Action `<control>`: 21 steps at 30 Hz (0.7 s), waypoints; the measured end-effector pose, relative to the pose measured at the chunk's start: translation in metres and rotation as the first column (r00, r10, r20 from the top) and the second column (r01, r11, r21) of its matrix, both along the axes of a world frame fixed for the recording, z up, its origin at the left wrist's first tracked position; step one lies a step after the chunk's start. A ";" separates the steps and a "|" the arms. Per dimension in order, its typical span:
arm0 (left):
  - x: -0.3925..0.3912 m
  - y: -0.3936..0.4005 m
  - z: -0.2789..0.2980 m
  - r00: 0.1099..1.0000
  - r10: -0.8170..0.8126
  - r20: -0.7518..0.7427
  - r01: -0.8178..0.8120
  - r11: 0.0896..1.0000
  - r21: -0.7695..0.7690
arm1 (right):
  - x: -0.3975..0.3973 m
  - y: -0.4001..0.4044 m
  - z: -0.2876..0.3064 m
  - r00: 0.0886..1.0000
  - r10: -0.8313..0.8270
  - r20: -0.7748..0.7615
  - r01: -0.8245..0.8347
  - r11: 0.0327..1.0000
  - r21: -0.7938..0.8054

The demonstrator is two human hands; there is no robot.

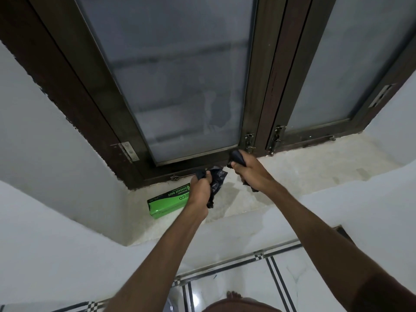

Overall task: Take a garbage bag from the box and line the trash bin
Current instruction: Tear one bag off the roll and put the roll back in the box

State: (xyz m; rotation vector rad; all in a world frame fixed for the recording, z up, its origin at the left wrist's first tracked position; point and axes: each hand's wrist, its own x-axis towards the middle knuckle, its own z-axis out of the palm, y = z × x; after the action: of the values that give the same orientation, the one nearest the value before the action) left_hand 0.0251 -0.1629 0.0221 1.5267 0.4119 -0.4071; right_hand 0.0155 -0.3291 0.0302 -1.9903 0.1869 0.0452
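A green box (165,202) printed "garbage bags" lies on the stone window sill (304,167), at its left end. Above the sill, both my hands hold black garbage bag plastic. My left hand (200,190) is closed on a crumpled black bag (217,179) that hangs down past the wrist. My right hand (249,170) is closed on a rolled black bundle (237,156), with a dark end showing below the fist. I cannot tell whether the two pieces are joined. No trash bin is clearly visible.
A dark wooden window frame (265,97) with frosted panes and metal latches (249,143) stands right behind my hands. White walls flank the sill. Below lies a white tiled floor (236,280) with black stripe borders, and my foot shows at the bottom edge.
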 end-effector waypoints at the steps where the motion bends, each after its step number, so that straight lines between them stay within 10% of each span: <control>1: -0.003 -0.003 -0.001 0.999 -0.017 0.030 0.017 1.000 0.002 | 0.001 -0.001 0.002 0.999 -0.026 0.036 0.028 0.999 -0.037; 16: -0.031 -0.038 0.011 0.996 0.085 0.000 -0.084 0.984 -0.156 | -0.015 -0.065 -0.009 0.991 -0.066 0.116 0.122 0.802 -0.584; 19: 0.033 0.027 0.011 0.938 0.336 0.084 -0.330 0.941 -0.075 | -0.049 -0.124 -0.025 0.962 -0.261 0.077 0.247 0.719 -0.650; 21: 0.061 0.051 0.012 0.963 0.227 0.146 -0.240 0.967 0.079 | -0.063 -0.138 -0.030 0.928 -0.359 0.100 0.341 0.711 -0.614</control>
State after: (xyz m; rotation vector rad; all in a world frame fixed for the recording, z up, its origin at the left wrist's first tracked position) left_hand 0.0857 -0.1121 0.0336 1.5672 0.5041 -0.0978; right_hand -0.0473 -0.4673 0.0006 -2.5838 0.6745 -0.2741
